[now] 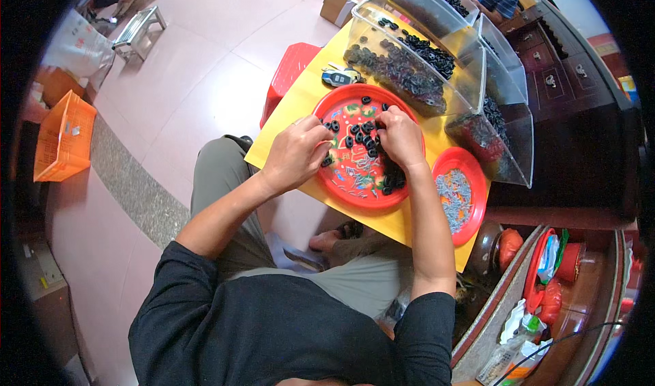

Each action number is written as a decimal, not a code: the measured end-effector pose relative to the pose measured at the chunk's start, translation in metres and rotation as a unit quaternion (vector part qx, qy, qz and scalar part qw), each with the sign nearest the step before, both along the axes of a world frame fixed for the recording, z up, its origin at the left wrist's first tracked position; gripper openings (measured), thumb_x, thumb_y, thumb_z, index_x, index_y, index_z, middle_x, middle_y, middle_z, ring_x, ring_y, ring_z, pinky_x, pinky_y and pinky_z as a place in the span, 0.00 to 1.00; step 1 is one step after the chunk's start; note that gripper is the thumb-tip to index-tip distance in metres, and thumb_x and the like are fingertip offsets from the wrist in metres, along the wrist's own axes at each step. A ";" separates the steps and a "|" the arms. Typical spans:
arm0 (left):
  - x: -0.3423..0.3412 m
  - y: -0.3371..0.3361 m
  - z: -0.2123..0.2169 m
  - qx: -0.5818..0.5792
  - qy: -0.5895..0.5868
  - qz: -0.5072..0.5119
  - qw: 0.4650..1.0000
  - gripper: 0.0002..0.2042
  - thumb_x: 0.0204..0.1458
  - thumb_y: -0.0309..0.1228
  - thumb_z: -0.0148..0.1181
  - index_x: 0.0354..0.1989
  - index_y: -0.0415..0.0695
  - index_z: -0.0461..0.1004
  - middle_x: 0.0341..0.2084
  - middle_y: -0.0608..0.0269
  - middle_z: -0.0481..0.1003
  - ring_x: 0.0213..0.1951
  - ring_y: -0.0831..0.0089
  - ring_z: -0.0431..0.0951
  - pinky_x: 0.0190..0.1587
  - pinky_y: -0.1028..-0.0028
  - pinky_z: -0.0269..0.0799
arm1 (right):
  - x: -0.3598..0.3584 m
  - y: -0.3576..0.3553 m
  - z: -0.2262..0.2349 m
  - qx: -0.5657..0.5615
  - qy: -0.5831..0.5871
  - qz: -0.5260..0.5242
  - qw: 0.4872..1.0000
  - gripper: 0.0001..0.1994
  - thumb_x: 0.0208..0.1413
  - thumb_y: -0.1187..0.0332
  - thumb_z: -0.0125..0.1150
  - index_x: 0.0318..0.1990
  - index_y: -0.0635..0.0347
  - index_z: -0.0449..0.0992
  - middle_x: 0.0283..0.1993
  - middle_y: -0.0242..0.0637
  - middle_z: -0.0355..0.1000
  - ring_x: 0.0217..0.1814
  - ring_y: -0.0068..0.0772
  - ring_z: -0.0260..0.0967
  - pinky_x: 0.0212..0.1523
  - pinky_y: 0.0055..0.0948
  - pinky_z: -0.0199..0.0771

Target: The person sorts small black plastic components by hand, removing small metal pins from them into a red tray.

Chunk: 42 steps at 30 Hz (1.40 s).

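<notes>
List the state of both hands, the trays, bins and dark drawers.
Left hand, fingers bent at the large red tray's left side; hold unclear.
Right hand, fingers lowered at the tray's far right; hold unclear.
Large red tray, holding loose black parts and silvery pieces.
Small red tray, holding silvery pieces.
Clear bins, open-topped, black parts inside.
Dark drawers, shut.

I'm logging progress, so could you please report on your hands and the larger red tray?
Left hand over larger red tray, left side; right hand upper right; grips unclear. Black oval pieces, small grey pieces inside. Key fob outside, touching neither hand.
</notes>
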<state>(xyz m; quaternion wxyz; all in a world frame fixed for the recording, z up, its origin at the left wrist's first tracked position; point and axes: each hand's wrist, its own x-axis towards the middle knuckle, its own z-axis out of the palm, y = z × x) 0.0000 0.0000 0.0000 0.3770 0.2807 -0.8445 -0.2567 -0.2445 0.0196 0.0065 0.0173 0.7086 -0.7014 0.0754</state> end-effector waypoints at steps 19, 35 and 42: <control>-0.006 0.007 0.005 0.008 -0.005 -0.010 1.000 0.04 0.46 0.25 0.59 0.28 0.38 0.71 0.26 0.55 0.69 0.31 0.60 0.73 0.33 0.66 0.69 | 0.009 -0.013 0.005 -0.004 -0.027 0.038 0.999 0.04 0.43 0.68 0.59 0.27 0.55 0.76 0.30 0.39 0.71 0.38 0.41 0.70 0.37 0.40 0.72; -0.004 0.005 0.008 0.015 -0.004 0.004 1.000 0.04 0.45 0.25 0.60 0.28 0.38 0.73 0.27 0.55 0.70 0.31 0.59 0.74 0.34 0.66 0.69 | 0.022 -0.037 0.010 0.095 -0.054 0.008 0.994 0.08 0.39 0.65 0.67 0.26 0.59 0.77 0.28 0.44 0.74 0.35 0.44 0.73 0.37 0.41 0.71; -0.010 0.012 0.005 -0.061 -0.035 0.028 0.997 0.04 0.44 0.25 0.59 0.28 0.41 0.72 0.26 0.56 0.69 0.31 0.58 0.73 0.34 0.64 0.69 | 0.038 -0.039 0.008 0.134 0.027 -0.019 0.990 0.10 0.44 0.64 0.63 0.30 0.60 0.75 0.32 0.49 0.74 0.41 0.49 0.71 0.40 0.45 0.69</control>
